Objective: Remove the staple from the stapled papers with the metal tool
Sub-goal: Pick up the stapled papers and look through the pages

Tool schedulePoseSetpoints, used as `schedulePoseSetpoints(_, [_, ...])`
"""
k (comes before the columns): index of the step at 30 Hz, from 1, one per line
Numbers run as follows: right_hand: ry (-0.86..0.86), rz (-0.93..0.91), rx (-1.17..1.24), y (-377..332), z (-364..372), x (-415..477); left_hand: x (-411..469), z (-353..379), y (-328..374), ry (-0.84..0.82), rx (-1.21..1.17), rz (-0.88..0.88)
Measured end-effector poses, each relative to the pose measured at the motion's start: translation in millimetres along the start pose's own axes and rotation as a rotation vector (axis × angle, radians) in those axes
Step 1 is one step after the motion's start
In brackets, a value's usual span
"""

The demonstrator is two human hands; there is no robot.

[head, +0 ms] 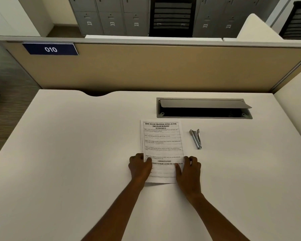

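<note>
- Matt white paper, printed black: stapled papers (163, 145)
- Shiny bare metal, silver: metal tool (196, 138)
- Smooth matt white top: desk (76, 145)
- Dull grey metal: cable hatch lid (203, 103)

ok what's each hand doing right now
Left hand: pressed on the papers, fingers curled, gripping nothing.
Right hand: same, on their right edge.

Blue partition sign (50, 49): "010". Papers (163, 141) heading: "ECONOMICS".
</note>
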State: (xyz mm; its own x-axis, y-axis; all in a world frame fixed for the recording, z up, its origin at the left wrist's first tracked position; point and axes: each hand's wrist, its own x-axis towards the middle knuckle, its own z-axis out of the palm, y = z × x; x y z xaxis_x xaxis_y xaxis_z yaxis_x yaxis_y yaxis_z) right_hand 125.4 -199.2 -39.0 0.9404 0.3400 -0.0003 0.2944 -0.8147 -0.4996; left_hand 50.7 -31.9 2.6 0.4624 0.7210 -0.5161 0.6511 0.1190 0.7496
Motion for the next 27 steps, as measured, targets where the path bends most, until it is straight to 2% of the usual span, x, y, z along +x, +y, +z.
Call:
schedulePoseSetpoints(3, [-0.004,0.006,0.0,0.8,0.2,0.3,-2.3,2.4,4.6,0.016,0.028,0.012])
schedulePoseSetpoints(7, [-0.008,0.01,-0.01,-0.6,0.0,-0.6,-3.9,4.1,12.0,0.048,-0.078,0.006])
schedulePoseSetpoints(12, [-0.02,0.02,-0.012,-1.5,-1.2,-2.1,7.5,-4.5,17.9,-0.031,-0.23,-0.167])
schedulePoseSetpoints(18, [-0.031,0.02,-0.044,-2.0,-4.3,-2.5,12.9,-15.2,15.9,-0.065,0.018,0.003])
schedulePoseSetpoints(20, [-0.06,0.011,-0.058,-0.9,-6.8,0.6,13.5,-17.3,13.4,-0.064,0.025,0.033])
schedulePoseSetpoints(23, [-0.12,-0.011,-0.062,1.3,-13.0,8.1,18.0,-21.8,10.7,-0.115,-0.126,-0.05])
schedulePoseSetpoints(27, [-0.192,0.044,0.049,1.9,-24.3,20.1,21.6,-28.0,6.3,-0.25,-0.353,-0.137])
